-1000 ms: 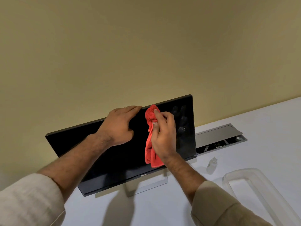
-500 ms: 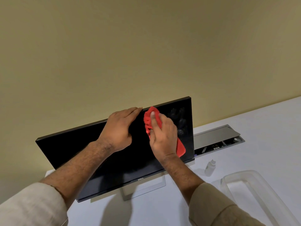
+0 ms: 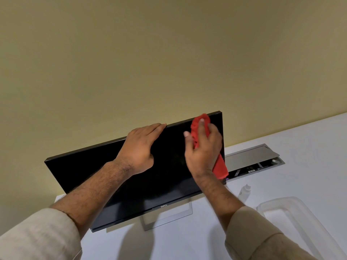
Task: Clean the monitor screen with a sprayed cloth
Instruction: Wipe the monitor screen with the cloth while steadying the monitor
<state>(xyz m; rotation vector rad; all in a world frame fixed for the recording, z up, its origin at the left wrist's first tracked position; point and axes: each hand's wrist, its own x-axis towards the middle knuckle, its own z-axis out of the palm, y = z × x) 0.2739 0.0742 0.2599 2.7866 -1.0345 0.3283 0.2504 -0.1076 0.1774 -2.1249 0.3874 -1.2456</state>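
Nearest us, our pale sleeves (image 3: 37, 239) are reaching forward over the white tabletop (image 3: 309, 147). A clear plastic tray (image 3: 293, 212) is lying below and right of our right hand (image 3: 203, 151), and a small white bottle (image 3: 244, 192) is standing just beyond it. On the monitor (image 3: 78, 173), the bezel below our hands is reading "DELL". Our left hand (image 3: 139, 149) is resting on the dark screen, fingers straight and reaching to the top edge. Our right hand is pressing a red cloth (image 3: 201, 121) against the screen near its upper right corner, fingers extended over the cloth, thumb spread to the left; the cloth's tail is hanging out below the palm. Right of that hand, an open cable hatch (image 3: 251, 160) is sitting in the tabletop. We are seeing a beige wall (image 3: 169, 53) farthest back.
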